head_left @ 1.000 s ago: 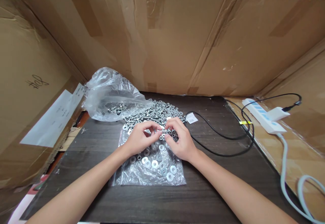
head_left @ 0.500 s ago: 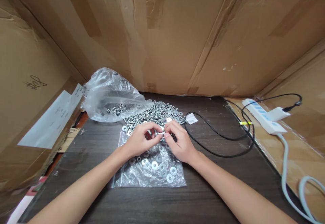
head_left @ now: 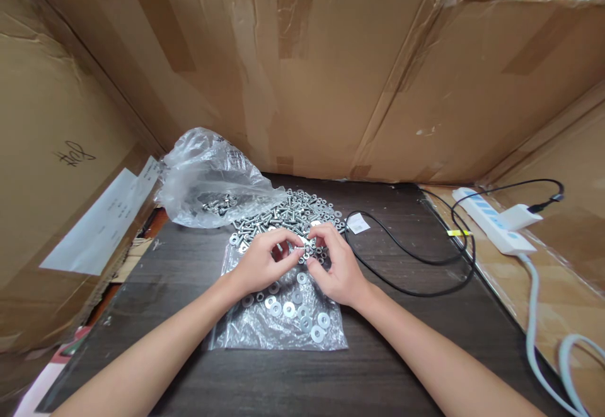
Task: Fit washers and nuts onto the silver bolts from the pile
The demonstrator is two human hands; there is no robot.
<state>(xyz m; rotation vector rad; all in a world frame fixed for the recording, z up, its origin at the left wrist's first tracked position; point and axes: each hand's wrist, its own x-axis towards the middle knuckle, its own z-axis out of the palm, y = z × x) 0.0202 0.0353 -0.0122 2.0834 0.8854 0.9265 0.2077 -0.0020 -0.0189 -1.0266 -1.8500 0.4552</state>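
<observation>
My left hand [head_left: 267, 259] is closed, thumb and forefinger pinched on a small metal bolt [head_left: 305, 250], mostly hidden by the fingertips and hard to tell from the hardware behind it. Just to its right, my right hand [head_left: 338, 266] has its thumb and forefinger apart, with nothing visibly gripped between them. Both hands are above a clear plastic bag [head_left: 283, 335] lying flat, which carries several flat washers [head_left: 288, 308]. Behind the hands spreads a heap of loose bolts [head_left: 271, 218], with nuts and washers [head_left: 326, 209] at its right side.
A crumpled clear bag [head_left: 203, 171] with more bolts stands at the back left. A black cable [head_left: 401, 288] loops on the dark table [head_left: 397, 341] at right, near a small white label [head_left: 358, 222]. A white power strip [head_left: 491, 218] lies farther right. Cardboard walls [head_left: 331, 89] enclose the table.
My right thumb and forefinger have come apart from the bolt and spread. My left hand keeps its pinch in nearly the same place. The camera view has shifted slightly.
</observation>
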